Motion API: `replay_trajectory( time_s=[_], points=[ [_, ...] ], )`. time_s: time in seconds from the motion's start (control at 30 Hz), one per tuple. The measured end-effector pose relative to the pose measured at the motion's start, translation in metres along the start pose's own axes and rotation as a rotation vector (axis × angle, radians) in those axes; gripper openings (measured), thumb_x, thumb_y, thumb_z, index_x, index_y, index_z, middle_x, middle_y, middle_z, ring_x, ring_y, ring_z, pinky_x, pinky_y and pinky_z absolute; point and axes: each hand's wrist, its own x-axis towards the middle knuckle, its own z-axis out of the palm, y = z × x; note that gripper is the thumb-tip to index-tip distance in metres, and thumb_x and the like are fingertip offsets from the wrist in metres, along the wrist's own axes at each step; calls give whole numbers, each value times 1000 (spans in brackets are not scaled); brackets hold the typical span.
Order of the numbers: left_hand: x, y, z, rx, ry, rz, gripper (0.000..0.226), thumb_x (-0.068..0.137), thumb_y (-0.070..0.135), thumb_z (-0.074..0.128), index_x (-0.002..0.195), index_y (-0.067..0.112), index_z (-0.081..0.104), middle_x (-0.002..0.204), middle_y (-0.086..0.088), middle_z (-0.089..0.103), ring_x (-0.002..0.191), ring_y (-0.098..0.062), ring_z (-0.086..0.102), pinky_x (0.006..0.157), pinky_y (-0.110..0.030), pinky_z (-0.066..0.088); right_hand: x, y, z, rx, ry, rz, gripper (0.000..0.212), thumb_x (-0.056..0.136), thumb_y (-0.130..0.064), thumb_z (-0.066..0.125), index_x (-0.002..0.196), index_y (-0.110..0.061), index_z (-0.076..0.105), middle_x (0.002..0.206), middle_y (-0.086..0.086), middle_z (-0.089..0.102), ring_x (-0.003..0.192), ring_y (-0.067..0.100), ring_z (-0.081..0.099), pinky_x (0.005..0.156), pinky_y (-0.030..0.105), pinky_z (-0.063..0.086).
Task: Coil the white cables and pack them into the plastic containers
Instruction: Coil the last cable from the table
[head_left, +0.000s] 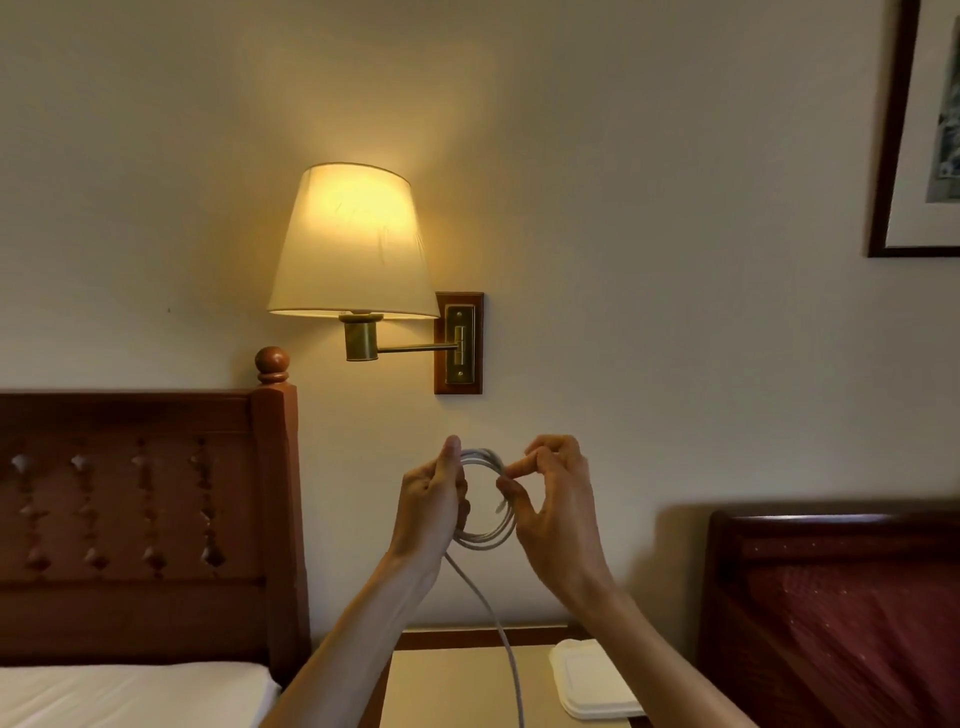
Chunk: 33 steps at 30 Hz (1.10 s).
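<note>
White cable is mid-coil, held up below the wall lamp. Left hand grips the loops, right hand pinches a strand. I'd say wind in the hanging tail, then pack into the plastic container below.

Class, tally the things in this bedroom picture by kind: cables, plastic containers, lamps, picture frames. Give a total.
Cables: 1, the white cable, in the grip of both hands
Plastic containers: 1, the container
Lamps: 1, the lamp
Picture frames: 1, the frame
Total: 4
</note>
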Motion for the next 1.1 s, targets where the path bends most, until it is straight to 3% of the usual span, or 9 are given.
replay_trajectory(
  time_s=[0.07, 0.2, 0.37, 0.67, 0.73, 0.8, 0.9, 1.03, 1.1],
  points=[
    [1, 4, -1, -29, -29, -31, 44, 100, 43, 43, 66, 15, 48, 49, 7, 33, 46, -9, 29, 51, -26, 27, 4, 4, -3, 192, -79, 11, 12, 90, -14, 67, 97, -17, 57, 114, -6, 52, 99, 9, 62, 83, 19, 52],
    [5, 9, -4, -57, -65, -67, 42, 100, 41, 44, 66, 16, 45, 48, 7, 30, 44, -9, 27, 50, -26, 26, 8, -1, -14, 722, -247, 278, 17, 92, -8, 60, 103, -4, 47, 100, 16, 65, 79, 29, 72, 74, 36, 60],
    [7, 12, -9, -121, -77, -107, 40, 101, 39, 44, 67, 18, 44, 48, 7, 29, 43, -8, 25, 50, -27, 23, 13, 12, -34, 850, -632, 253, 34, 88, 8, 59, 118, -1, 44, 113, 20, 65, 108, 38, 64, 95, 49, 52],
    [2, 10, -8, -182, -190, -117, 42, 100, 37, 46, 62, 20, 40, 50, 6, 25, 43, -9, 23, 46, -24, 24, 14, 15, -38, 362, -599, 241, 41, 85, 8, 66, 116, -15, 51, 99, 6, 70, 91, 23, 69, 82, 44, 59],
    [-1, 5, -6, -103, -168, -70, 41, 99, 38, 46, 64, 18, 42, 50, 6, 29, 45, -10, 27, 47, -23, 28, 15, 11, -43, 496, -679, 288, 35, 83, 7, 59, 115, -8, 58, 96, 7, 70, 84, 19, 67, 78, 33, 58],
    [-1, 2, -3, -53, -155, -69, 39, 100, 41, 46, 69, 16, 45, 51, 5, 32, 45, -10, 32, 49, -24, 33, 14, 2, -42, 740, -697, 418, 22, 83, -11, 56, 102, -3, 64, 85, 11, 66, 73, 16, 60, 69, 26, 49],
    [1, 0, 0, -18, -233, -73, 41, 98, 46, 46, 73, 14, 47, 55, 2, 35, 48, -11, 35, 51, -24, 35, 13, -5, -35, 931, -603, 608, 41, 98, -41, 44, 76, -11, 62, 71, 9, 58, 67, 18, 50, 69, 31, 40],
    [5, -3, -3, 54, -302, 13, 69, 96, 59, 45, 91, -9, 58, 78, -15, 55, 71, -27, 53, 71, -39, 47, 11, -11, -29, 1301, -555, 708, 40, 102, -33, 39, 74, -12, 58, 69, 6, 54, 60, 16, 49, 61, 27, 48],
    [6, -5, -5, 42, -307, 27, 57, 98, 52, 42, 90, -1, 61, 71, -10, 52, 64, -23, 52, 59, -33, 45, 12, -12, -28, 1426, -581, 727, 37, 104, -31, 36, 79, -11, 55, 61, 0, 44, 53, 11, 40, 53, 23, 44]
  ],
)
